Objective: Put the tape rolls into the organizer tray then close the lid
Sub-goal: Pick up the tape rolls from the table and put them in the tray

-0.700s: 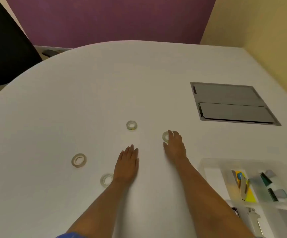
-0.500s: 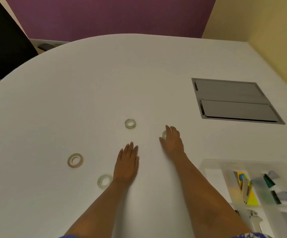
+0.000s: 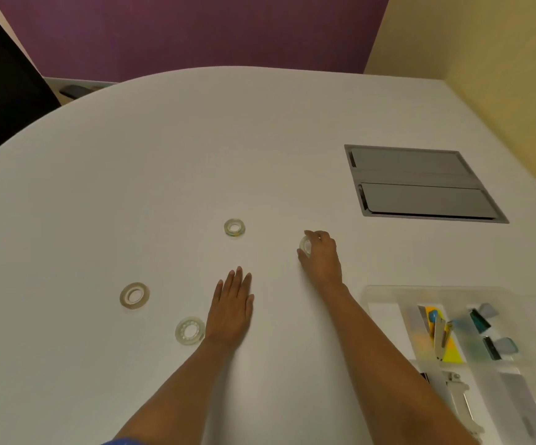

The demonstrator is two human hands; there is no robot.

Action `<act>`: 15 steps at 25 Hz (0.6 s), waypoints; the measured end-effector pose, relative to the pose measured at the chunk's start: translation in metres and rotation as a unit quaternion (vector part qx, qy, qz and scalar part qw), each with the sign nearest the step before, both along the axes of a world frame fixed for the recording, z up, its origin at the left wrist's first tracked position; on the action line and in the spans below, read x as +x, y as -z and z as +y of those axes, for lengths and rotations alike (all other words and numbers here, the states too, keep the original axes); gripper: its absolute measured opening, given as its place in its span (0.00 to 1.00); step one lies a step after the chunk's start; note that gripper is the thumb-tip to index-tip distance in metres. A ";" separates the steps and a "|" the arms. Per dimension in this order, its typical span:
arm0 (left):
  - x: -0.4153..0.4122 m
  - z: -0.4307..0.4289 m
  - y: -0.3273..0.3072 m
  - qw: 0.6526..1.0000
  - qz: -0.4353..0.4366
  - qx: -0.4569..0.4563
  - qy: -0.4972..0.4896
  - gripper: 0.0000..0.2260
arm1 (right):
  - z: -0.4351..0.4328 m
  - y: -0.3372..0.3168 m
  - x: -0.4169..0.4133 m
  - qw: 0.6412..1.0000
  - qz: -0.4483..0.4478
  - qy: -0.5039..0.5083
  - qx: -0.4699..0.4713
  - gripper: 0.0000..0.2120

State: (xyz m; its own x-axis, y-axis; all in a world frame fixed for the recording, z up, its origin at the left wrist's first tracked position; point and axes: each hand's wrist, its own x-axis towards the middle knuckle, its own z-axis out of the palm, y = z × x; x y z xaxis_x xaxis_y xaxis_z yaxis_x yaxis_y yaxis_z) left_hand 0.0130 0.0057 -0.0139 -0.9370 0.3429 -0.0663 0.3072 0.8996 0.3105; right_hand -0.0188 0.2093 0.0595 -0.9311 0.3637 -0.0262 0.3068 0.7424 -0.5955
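White table (image 3: 164,155), rounded at the far edge, fills most of the view. A grey two-flap hatch (image 3: 421,184) is set flush into it at the right.

Clear plastic organizer tray (image 3: 385,292) sits at the near right corner of the table, lid not over the compartments. Compartments hold a yellow card (image 3: 451,348), binder clips (image 3: 482,319) and a metal stapler-like tool (image 3: 459,396); contents in the nearest compartments are too blurred through the plastic to identify with confidence.

Left hand (image 3: 231,309): flat on the table, palm down, fingers straight and held together, grip holding nothing. Just beside its wrist, on the left, lies a clear tape roll (image 3: 190,330), flat on the table.

Right hand (image 3: 321,255): curled, thumb and fingertips pinching a small clear tape roll (image 3: 305,245) at the table surface. Whether that roll is lifted off the table or still touching it cannot be told from this angle. This roll is well apart from the tray.

Two more rolls lie flat and untouched: a beige-rimmed tape roll (image 3: 134,295) left of the left hand, and a far tape roll (image 3: 234,227) between and beyond the two hands.
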 end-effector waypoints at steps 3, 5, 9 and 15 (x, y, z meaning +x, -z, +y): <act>0.013 -0.002 -0.003 1.000 -0.011 -0.003 0.008 0.23 | 0.008 -0.018 0.022 0.998 0.062 0.023 -0.021 0.22; 0.022 -0.004 -0.004 1.000 -0.021 -0.009 0.011 0.23 | 0.016 -0.028 0.040 0.995 0.090 0.044 -0.017 0.22; 0.039 -0.005 -0.010 0.999 -0.036 -0.003 0.014 0.23 | 0.035 -0.042 0.082 0.990 0.102 0.096 -0.018 0.22; 0.054 -0.009 -0.013 0.999 -0.047 -0.013 0.013 0.23 | 0.073 -0.038 0.133 0.991 -0.058 0.118 0.038 0.23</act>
